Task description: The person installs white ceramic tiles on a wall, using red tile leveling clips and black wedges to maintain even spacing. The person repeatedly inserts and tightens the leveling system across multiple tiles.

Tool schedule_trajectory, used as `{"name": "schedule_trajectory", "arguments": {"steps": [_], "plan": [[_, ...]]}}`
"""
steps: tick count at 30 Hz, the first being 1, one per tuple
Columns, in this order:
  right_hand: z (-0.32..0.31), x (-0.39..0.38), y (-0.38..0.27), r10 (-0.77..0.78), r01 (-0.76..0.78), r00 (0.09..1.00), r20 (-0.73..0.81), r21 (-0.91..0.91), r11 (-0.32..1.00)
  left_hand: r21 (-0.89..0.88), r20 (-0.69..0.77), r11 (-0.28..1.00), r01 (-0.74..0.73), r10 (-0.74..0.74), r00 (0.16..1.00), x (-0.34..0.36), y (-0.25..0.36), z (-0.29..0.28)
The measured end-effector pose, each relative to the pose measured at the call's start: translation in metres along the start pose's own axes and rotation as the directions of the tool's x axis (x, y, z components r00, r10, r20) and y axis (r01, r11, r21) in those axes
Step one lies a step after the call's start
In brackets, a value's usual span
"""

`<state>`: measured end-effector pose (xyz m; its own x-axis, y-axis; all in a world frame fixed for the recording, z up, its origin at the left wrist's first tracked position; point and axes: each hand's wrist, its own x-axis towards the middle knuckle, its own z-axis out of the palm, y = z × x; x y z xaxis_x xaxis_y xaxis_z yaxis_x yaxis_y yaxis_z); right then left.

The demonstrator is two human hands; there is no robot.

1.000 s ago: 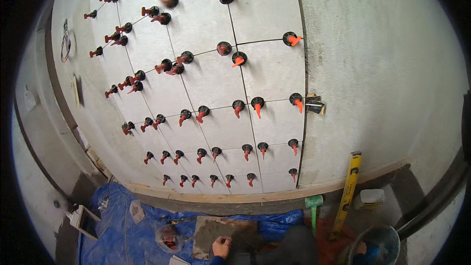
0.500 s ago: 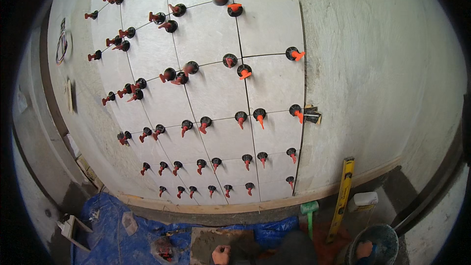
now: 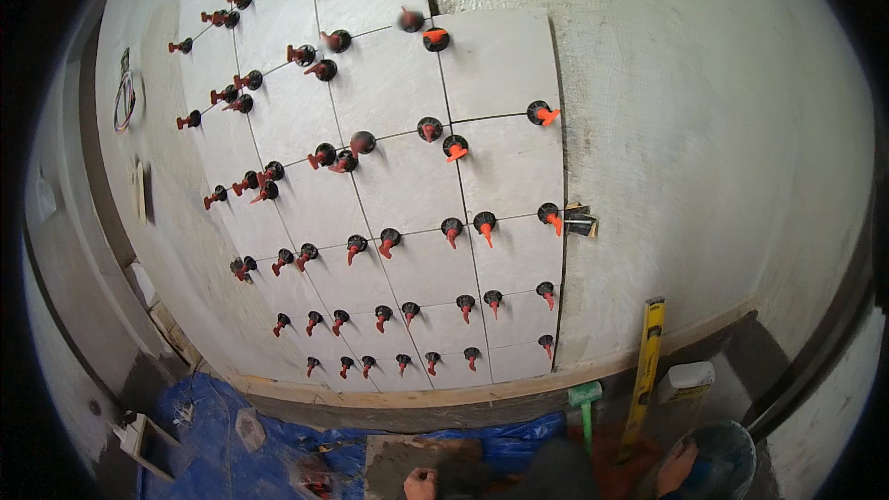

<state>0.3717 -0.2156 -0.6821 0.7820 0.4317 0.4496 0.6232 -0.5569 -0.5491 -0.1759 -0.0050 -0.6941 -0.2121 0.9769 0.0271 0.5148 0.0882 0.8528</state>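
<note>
My left hand (image 3: 421,482) sits at the bottom edge of the view with curled fingers. It grips the near edge of a tile coated with grey mortar (image 3: 417,458), which lies flat on the blue tarp (image 3: 231,444). My right hand (image 3: 677,467) is at the rim of a grey bucket (image 3: 727,458) at the lower right, and what it holds is hidden. In front of me rises a wall of large pale tiles (image 3: 398,176), studded with black and orange levelling clips (image 3: 485,222).
A yellow spirit level (image 3: 645,366) and a green rubber mallet (image 3: 584,400) lean against the bare plastered wall (image 3: 704,130). A wooden batten (image 3: 417,396) runs under the bottom tile row. A white tub (image 3: 683,380) stands behind the bucket. A clamp (image 3: 581,220) sticks out at the tiles' right edge.
The view has tilted upward a little, so the wall sits lower in the picture and my hands lie closer to the bottom edge. The left hand stays on the mortared tile.
</note>
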Motion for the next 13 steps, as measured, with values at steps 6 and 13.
{"name": "schedule_trajectory", "arguments": {"steps": [6,13], "plan": [[-0.019,0.013,-0.050,0.420,-0.420,0.907,0.019,0.087,0.903,0.030,-0.001,0.999,0.020,-0.020,1.000,-0.003,0.001,-0.002],[-0.027,0.009,-0.045,0.447,-0.457,0.888,0.105,0.104,0.883,0.286,-0.019,0.952,0.111,-0.110,0.994,0.003,0.001,0.002]]}}
